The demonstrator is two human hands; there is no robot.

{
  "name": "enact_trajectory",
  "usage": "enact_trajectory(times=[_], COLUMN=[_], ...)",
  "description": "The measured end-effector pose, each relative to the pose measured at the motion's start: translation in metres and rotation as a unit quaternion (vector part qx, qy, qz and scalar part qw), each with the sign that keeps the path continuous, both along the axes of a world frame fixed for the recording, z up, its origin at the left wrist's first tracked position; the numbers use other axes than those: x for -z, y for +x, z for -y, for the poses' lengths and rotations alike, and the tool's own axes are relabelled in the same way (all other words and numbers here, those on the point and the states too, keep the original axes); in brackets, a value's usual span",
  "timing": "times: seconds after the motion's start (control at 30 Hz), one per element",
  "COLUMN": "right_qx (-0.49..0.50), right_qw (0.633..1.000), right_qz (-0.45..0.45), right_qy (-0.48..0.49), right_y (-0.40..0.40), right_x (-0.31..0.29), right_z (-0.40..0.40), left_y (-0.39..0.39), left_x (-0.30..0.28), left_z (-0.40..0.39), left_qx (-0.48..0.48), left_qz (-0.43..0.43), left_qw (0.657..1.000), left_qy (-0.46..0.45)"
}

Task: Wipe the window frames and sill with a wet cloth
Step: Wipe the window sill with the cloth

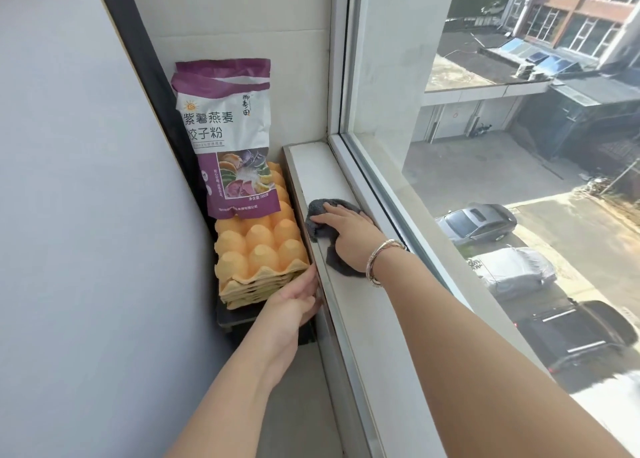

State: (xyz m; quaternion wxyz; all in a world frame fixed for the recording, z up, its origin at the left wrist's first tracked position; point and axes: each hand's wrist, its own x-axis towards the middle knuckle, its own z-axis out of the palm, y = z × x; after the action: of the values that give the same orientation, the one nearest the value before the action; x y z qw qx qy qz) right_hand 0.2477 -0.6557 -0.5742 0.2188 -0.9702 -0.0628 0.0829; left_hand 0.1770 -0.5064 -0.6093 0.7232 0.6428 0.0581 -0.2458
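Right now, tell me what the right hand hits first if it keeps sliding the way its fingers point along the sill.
Probably nothing soon: the right hand, pressing the cloth, faces bare sill up to the corner wall.

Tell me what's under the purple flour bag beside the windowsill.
The purple flour bag stands on a stack of orange egg trays. Whatever lies beneath the trays is mostly hidden.

A purple-and-white flour bag (227,138) standing on a stack of orange egg trays (258,253) carries the only readable text: large dark characters "紫薯燕麦" over "饺子粉", a vertical brand mark "御寿田" at its upper right, and "净含量:500克" near the bottom. The smaller lines of print on it are too fine to read.
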Motion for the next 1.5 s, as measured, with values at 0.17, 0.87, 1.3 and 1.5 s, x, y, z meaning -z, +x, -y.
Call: enact_trajectory(times=[0.17, 0.87, 1.3, 1.5], right_qx=[0.007, 0.036, 0.111, 0.098], right_qw=[0.995, 0.992, 0.993, 0.991], right_qz=[0.019, 0.015, 0.015, 0.017], right_qy=[0.1, 0.122, 0.043, -0.09], right_y=[-0.054, -0.087, -0.259, -0.201], right_x=[0.003, 0.01, 0.005, 0.014], right_z=[0.007, 0.008, -0.026, -0.033], left_y=[-0.008, -0.036, -0.105, -0.101], left_x=[0.0, -0.007, -0.042, -0.034], left_z=[-0.003, -0.007, -0.039, -0.036], left_qx=[0.009, -0.021, 0.027, -0.005], left_qz=[-0.001, 0.014, 0.036, 0.048], left_qw=[1.0, 0.998, 0.993, 0.992], left_qy=[-0.018, 0.055, 0.111, 0.116])
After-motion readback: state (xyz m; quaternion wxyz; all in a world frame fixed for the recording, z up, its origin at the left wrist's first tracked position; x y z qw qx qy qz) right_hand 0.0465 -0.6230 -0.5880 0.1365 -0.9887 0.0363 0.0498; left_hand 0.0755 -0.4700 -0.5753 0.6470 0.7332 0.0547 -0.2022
